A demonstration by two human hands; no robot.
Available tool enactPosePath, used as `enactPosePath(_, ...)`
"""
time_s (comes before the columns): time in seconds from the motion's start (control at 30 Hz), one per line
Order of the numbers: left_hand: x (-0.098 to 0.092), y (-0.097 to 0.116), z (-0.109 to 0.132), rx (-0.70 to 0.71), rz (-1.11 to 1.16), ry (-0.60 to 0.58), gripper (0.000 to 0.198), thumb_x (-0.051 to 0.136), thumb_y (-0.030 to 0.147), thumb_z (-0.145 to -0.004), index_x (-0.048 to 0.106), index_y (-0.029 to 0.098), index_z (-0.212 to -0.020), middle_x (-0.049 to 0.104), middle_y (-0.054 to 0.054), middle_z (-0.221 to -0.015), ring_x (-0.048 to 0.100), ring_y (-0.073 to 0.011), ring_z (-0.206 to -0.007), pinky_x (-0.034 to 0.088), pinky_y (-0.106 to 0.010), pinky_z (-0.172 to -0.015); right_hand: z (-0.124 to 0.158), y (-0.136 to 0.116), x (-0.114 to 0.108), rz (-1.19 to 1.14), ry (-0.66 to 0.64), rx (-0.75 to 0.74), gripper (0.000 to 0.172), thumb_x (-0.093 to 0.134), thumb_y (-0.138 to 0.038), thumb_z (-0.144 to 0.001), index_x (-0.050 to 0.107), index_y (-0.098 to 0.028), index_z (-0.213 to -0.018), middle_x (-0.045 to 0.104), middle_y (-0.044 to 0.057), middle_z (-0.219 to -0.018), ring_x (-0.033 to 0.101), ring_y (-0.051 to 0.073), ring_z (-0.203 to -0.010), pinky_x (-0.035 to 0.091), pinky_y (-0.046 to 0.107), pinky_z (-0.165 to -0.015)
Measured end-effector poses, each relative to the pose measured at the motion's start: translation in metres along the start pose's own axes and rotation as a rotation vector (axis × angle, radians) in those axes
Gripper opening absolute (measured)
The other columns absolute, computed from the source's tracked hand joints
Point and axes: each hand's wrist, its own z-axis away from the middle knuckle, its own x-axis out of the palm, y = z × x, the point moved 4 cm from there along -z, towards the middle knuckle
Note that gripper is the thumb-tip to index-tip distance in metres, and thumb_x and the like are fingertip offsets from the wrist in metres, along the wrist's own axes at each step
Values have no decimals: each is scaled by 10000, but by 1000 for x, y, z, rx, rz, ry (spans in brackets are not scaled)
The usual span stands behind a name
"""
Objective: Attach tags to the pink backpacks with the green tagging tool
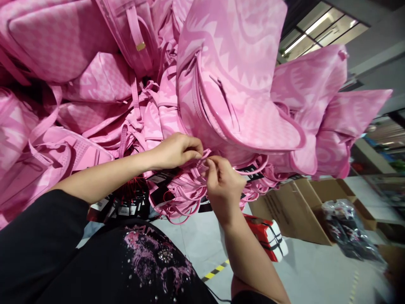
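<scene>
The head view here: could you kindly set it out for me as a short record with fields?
Left hand: fingers curled at thin pink cords, exact grip unclear
Right hand: fingers curled at the cords, exact grip unclear
Nearest bag: large pink patterned bag, above the right hand
Tags: black tags, left of centre
Floor: yellow-and-black tape
Right side: open cardboard box, plastic-wrapped items

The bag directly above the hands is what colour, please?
The bag is patterned pink, clearest in head view.
</scene>
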Motion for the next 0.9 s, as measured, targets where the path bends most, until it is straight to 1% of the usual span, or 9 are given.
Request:
enactPosePath(0.07, -2, -1, 1, -58, 90, -186, 181, 679, 245, -848, 685, 148, -1000, 687, 9, -775, 608, -99, -685, 437, -203, -629, 4, 4, -7, -41, 99, 62, 128, 527, -242, -992, 644, -192, -982, 737, 5, -756, 707, 134, -600, 511, 224, -582)
enactPosePath(0.13, -8, -1, 9, -97, 183, -393, 388, 737, 262, -798, 631, 172, -1160, 680, 16, -795, 606, -100, -668, 429, -195, -592, 7, 7, -12, -84, 202, 110, 82, 561, -234, -975, 630, -189, -979, 744, 7, -771, 702, 127, -570, 506, 213, -541)
enactPosePath(0.23, -24, 2, 24, -115, 378, -485, 608, 766, 163, -732, 553, 228, -1297, 716, -16, -928, 667, -126, -757, 469, -198, -620, 10, 11, -13, -159, 296, 140, 41, 606, -210, -945, 617, -193, -981, 762, 19, -817, 702, 130, -552, 515, 217, -515)
enactPosePath(0.33, -32, -2, 33, -137, 534, -332, 590, 777, 125, -701, 581, 212, -1250, 724, -58, -1013, 691, -148, -822, 506, -213, -654, 9, 12, -10, -233, 333, 153, 63, 620, -186, -932, 617, -190, -995, 763, 25, -820, 706, 137, -543, 527, 222, -504)
enactPosePath(0.5, -27, -21, 36, -91, 603, 235, 258, 825, 239, -700, 670, 126, -872, 693, -10, -807, 650, -91, -714, 518, -194, -670, 5, 7, -5, -361, 350, 66, 147, 607, -145, -931, 620, -191, -1070, 765, 74, -1018, 712, 129, -570, 563, 244, -533)
enactPosePath(0.63, -15, -27, 39, 33, 560, 384, 212, 789, 329, -782, 729, 146, -870, 748, -53, -871, 699, -128, -790, 565, -246, -740, 1, 4, -1, -559, 271, -1, 139, 553, -162, -962, 598, -215, -1082, 759, 85, -1093, 743, 162, -670, 625, 339, -675)
enactPosePath(0.7, -15, -25, 41, 154, 425, 467, 159, 746, 327, -837, 745, 172, -873, 759, -64, -918, 708, -140, -864, 570, -270, -795, -3, 3, 1, -620, 211, 4, 125, 538, -184, -972, 608, -230, -1065, 767, 71, -1035, 751, 183, -719, 633, 376, -718)
enactPosePath(0.8, -18, -17, 45, 352, 70, 572, 139, 682, 324, -899, 763, 213, -916, 762, -85, -1007, 695, -155, -939, 554, -316, -838, -9, -1, 1, -559, 113, 11, 127, 541, -218, -973, 647, -238, -1039, 766, 55, -902, 731, 180, -656, 624, 342, -644)
enactPosePath(0.9, -22, -6, 47, 432, -286, 659, 147, 667, 361, -902, 782, 282, -949, 749, -94, -1133, 651, -208, -1036, 491, -425, -926, -15, -7, 0, -483, 5, -22, 147, 541, -225, -969, 681, -228, -1017, 747, 49, -836, 707, 167, -621, 601, 310, -614)
